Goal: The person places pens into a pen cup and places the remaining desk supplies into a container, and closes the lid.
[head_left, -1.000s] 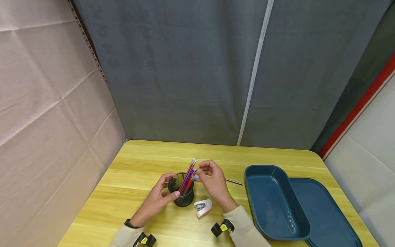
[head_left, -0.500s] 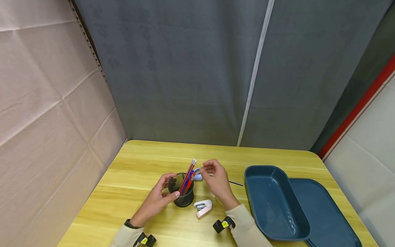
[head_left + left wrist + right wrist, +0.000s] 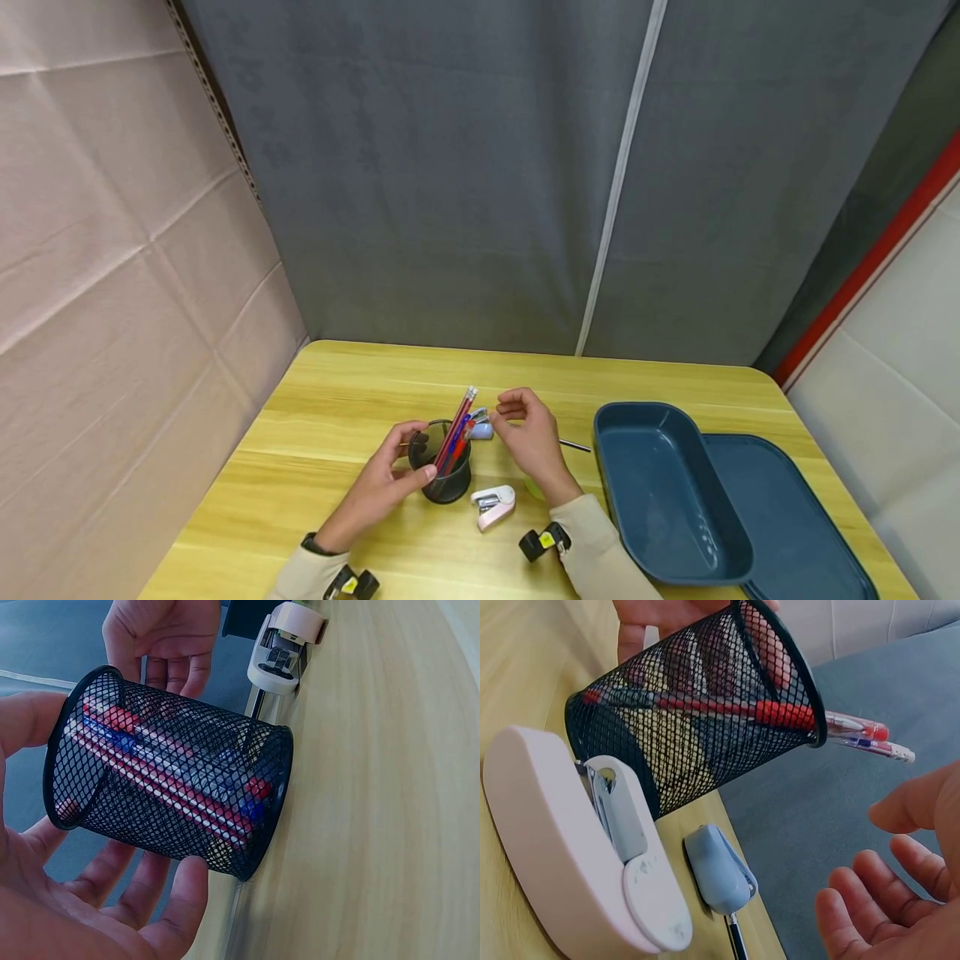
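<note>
My left hand (image 3: 386, 475) holds a black mesh pen cup (image 3: 172, 772), thumb at its rim and fingers along its side. Inside lean red-striped pencils (image 3: 463, 410), a blue pen (image 3: 455, 444) and a red pen (image 3: 784, 714), their tops above the rim. My right hand (image 3: 528, 437) hovers just right of the pen tops, fingers loosely bent and nothing between them. In front of the cup lies a pale pink and white stapler (image 3: 494, 507). A small light-blue object (image 3: 718, 870) with a metal part lies behind it, near my right fingertips in the head view.
A thin dark stick (image 3: 576, 446) lies right of my right hand, partly hidden by it. Something round and yellow-green (image 3: 533, 488) shows beside my right wrist. A deep blue tray (image 3: 667, 500) stands at the right, overlapping a flat blue lid or tray (image 3: 795, 517).
My right hand has drawn back from the pen tops to the right, uncovering the light-blue object. My left hand and the cup stay where they were.
</note>
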The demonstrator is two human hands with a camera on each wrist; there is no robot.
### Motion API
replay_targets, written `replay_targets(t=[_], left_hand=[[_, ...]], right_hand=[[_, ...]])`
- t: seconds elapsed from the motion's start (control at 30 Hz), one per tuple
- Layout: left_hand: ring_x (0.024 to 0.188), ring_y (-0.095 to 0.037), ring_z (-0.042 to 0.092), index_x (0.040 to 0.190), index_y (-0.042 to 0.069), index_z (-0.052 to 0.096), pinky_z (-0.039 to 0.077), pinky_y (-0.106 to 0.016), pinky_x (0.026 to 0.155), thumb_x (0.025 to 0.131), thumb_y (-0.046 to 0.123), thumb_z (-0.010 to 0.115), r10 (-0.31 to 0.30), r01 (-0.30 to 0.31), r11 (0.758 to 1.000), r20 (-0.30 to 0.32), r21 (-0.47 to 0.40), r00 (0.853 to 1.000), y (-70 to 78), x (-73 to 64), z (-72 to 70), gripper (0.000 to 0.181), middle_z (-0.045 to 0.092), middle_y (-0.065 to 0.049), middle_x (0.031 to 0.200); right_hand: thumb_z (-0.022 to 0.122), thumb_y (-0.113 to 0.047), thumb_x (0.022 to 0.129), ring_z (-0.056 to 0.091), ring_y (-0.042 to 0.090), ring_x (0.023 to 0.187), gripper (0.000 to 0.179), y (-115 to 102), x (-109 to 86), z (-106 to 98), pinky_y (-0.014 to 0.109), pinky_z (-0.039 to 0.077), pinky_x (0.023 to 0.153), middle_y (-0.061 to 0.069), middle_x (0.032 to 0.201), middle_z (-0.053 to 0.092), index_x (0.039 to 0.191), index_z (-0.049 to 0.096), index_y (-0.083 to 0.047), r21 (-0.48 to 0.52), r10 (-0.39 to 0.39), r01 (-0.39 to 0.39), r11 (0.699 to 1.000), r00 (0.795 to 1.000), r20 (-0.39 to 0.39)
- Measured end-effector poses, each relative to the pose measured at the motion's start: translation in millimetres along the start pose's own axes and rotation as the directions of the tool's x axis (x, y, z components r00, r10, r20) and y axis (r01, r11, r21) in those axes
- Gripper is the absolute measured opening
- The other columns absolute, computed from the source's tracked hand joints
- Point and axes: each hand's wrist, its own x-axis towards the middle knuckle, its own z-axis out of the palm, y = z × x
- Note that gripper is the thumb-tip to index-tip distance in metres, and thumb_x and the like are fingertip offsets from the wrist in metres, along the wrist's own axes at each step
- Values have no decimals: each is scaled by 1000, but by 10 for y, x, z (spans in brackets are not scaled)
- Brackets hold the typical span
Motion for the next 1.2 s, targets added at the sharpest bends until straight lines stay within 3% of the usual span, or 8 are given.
replay_targets(t=[0.43,0.6,0.8,1.03,1.2], left_hand=[[142,-44,49,152,22,47,54,-42,97,97,22,77,0,0,1000,9,-4,1000,-6,-1,-10,63,48,-21,157],[142,-45,49,152,23,47,55,-40,97,97,22,77,2,-2,1000,10,3,1000,-11,2,-15,63,48,-21,157],[140,-43,51,152,23,47,55,-39,97,97,21,77,6,-6,1000,11,8,1000,-27,9,-23,62,50,-21,154],[140,-44,51,152,22,47,55,-40,96,98,21,77,5,-5,1000,19,3,1000,-32,16,-24,61,50,-20,154],[140,-44,50,152,22,47,54,-43,97,98,20,76,2,-2,1000,13,5,1000,-30,17,-17,61,49,-20,156]], right_hand=[[79,-7,90,69,29,101,27,87,33,54,41,62,89,20,111,73,115,69,-4,-80,-10,8,997,1000,-20],[81,-8,89,70,32,101,31,169,58,39,48,59,92,20,110,73,117,70,0,-164,-29,26,986,999,-16],[83,-12,89,70,28,101,33,298,102,10,48,57,94,13,109,75,119,71,-4,-252,4,-6,968,1000,-9],[84,-17,88,71,31,110,33,385,124,-15,52,53,99,11,114,78,118,75,-8,-364,36,-34,931,999,-2],[85,-22,87,69,32,112,31,462,115,-11,57,41,91,4,113,79,116,78,-14,-461,41,-43,886,999,-15]])
